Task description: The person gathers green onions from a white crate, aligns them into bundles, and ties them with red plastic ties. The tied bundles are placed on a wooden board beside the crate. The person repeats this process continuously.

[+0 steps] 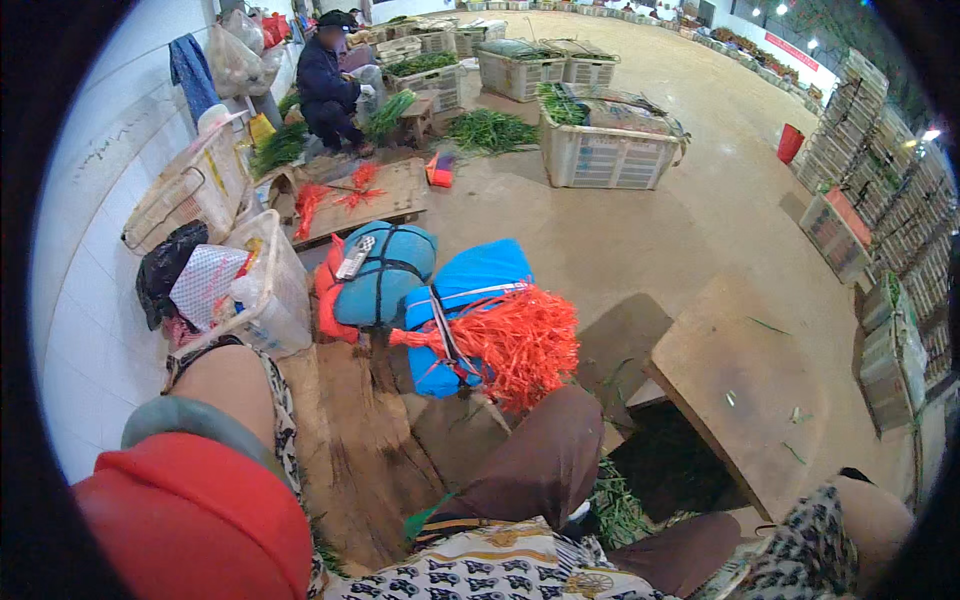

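My left hand (195,517), in a red rubber glove below a grey-green bangle, is raised close to the camera at lower left. Its fingers are hidden. My right hand is out of view; a bare part of that arm (874,517) shows at lower right. Before my knees lie a teal bundle (360,292) with black straps and a blue bundle (480,274) with light straps. A bunch of red plastic ties (529,341) rests on the blue one. A grey handheld device (355,257) with buttons lies on the teal one.
A wooden board (742,390) stands at right, with green scraps on it. A plastic crate (281,322) of bags is at left. Farther off, a person (326,90) crouches beside long green leaves (390,112). A large crate (607,161) stands on the floor; stacked crates (847,120) line the right.
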A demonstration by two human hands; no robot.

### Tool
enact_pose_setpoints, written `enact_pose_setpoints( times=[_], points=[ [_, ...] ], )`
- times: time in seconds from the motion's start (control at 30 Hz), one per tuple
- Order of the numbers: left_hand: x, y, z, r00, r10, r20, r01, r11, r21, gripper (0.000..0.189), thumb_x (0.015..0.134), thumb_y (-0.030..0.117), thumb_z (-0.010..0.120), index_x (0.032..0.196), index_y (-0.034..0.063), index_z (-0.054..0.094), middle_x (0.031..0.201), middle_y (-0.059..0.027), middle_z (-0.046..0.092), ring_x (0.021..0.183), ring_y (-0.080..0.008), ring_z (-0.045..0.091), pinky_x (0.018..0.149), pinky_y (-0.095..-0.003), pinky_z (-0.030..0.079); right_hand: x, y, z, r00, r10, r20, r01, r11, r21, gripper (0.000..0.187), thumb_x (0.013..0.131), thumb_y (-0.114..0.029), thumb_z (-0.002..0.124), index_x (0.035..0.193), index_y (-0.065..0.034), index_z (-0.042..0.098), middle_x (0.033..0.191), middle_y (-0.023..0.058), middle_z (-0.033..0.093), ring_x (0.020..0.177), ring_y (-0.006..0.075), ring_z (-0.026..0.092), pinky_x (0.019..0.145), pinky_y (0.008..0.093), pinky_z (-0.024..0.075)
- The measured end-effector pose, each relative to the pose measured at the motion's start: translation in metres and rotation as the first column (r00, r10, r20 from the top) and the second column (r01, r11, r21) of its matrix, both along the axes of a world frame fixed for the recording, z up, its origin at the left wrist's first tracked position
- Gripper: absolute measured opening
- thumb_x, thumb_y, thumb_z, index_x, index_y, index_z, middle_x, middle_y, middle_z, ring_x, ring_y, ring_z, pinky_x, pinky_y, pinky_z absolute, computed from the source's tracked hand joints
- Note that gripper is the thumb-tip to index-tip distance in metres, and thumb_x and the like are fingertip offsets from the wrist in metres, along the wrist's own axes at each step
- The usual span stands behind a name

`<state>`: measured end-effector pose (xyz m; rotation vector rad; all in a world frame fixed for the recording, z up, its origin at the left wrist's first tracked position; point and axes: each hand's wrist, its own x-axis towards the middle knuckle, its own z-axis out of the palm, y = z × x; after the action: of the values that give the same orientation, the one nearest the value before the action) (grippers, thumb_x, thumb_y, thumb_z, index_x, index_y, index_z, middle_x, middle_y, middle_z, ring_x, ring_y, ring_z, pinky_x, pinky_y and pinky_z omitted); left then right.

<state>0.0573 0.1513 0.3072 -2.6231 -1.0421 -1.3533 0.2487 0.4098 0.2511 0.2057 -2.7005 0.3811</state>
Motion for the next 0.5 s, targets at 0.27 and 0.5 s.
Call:
enact_pose_setpoints(
  times=[0.27, 0.5],
  points=[
    [0.006, -0.012, 0.000, 0.996, 0.084, -0.022, -0.083, 0.996, 0.029, 0.034, 0.093, 0.021, 0.051, 0.120, -0.0002, 0.051, 0.115, -0.0105, 0.059, 0.104, -0.0213, 0.057, 0.092, -0.0351, 0.047, 0.004, 0.007, -0.005, 1.000, 0.002, -0.026, -0.002, 1.000, -0.010, 0.040, 0.092, -0.025, 0.050, 0.123, -0.0011, 0.054, 0.115, 0.0136, 0.059, 0.099, 0.0211, 0.057, 0.091, 0.0378, 0.0445],
    [0.011, -0.020, 0.006, 0.993, 0.112, -0.024, -0.112, 0.994, 0.013, 0.033, 0.093, 0.020, 0.051, 0.119, -0.0001, 0.052, 0.114, -0.0101, 0.059, 0.104, -0.0208, 0.057, 0.092, -0.0349, 0.047, 0.007, 0.009, -0.004, 0.999, -0.016, -0.051, 0.014, 0.999, -0.036, 0.039, 0.093, -0.025, 0.050, 0.124, -0.0011, 0.053, 0.116, 0.0141, 0.059, 0.100, 0.0218, 0.058, 0.092, 0.0383, 0.0444]
  ],
)
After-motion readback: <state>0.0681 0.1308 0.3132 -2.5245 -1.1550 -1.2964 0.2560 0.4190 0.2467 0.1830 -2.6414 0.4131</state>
